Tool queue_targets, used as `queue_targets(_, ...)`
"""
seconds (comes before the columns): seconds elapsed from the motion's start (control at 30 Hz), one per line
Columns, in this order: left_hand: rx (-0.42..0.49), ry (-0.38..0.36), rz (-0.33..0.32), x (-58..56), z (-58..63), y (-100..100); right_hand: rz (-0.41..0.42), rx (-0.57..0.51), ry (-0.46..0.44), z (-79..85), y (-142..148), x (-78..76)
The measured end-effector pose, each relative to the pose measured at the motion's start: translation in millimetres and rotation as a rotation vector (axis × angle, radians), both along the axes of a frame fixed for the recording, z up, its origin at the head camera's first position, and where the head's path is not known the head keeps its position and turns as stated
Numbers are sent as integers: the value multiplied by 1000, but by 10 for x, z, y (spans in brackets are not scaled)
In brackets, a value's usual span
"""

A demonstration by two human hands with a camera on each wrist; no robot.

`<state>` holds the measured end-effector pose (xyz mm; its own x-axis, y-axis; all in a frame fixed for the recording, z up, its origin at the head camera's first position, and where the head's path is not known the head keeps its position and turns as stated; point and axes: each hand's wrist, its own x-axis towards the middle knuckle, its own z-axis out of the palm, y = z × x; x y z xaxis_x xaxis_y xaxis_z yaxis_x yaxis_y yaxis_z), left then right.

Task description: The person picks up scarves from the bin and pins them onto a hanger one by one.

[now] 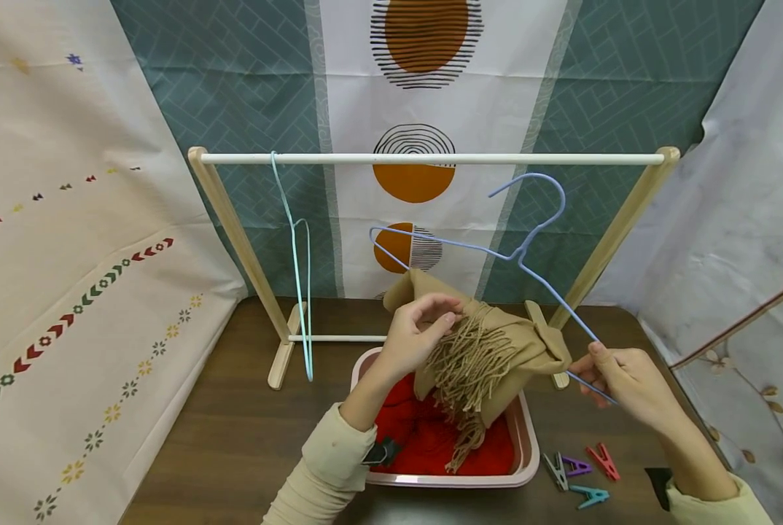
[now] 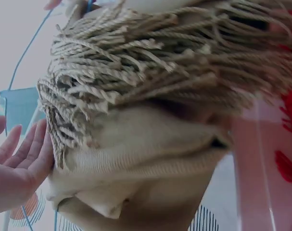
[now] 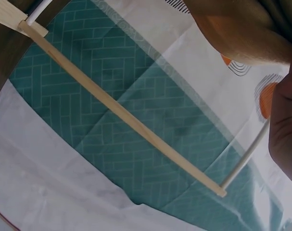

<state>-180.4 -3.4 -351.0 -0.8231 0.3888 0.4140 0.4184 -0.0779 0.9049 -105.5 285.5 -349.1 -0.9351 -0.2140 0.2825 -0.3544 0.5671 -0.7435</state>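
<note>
A tan fringed scarf (image 1: 529, 337) is draped over the lower part of a periwinkle-blue clothes hanger (image 1: 520, 253). My right hand (image 1: 634, 383) grips the hanger near its right corner, holding it tilted in front of the rack. On the scarf's left side, my left hand (image 1: 418, 335) touches the cloth beside the fringe. The left wrist view shows that hand (image 2: 20, 168) with fingers extended against the scarf (image 2: 136, 166). Only part of the right hand (image 3: 286, 115) shows in its own wrist view, and its fingertips are hidden there.
Behind stands a rack with a white rod (image 1: 339, 159), where a light-teal hanger (image 1: 295, 248) hangs at left. Below the scarf, a pink basin (image 1: 453, 480) contains red fringed cloth (image 1: 404, 415) and a dark item. Several clothespins (image 1: 555, 470) lie right of the basin.
</note>
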Motion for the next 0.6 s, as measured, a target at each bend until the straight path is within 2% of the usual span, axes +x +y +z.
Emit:
queue_targets(0.07, -50, 25, 15, 23, -42, -35, -6, 0, -10, -3, -10, 6)
queue_targets(0.2, -124, 99, 30, 141, 23, -81, -16, 12, -10, 4, -32, 9)
queue_targets(0.23, -137, 130, 37, 146, 3, -80, -19, 14, -9, 5, -37, 9)
queue_targets(0.33, -226, 268, 106, 132, -97, -57, -32, 27, -9, -1, -47, 4)
queue_targets(0.43, -381, 405, 214, 82, -255, 14, -44, 27, -8, -18, -59, -6)
queue_targets(0.53, -539, 482, 289, 104, -283, 101, -53, 29, -4, -27, -75, -24)
queue_targets(0.6, -605, 514, 319, 118, -294, 162, -59, 27, -4, -29, -87, -28)
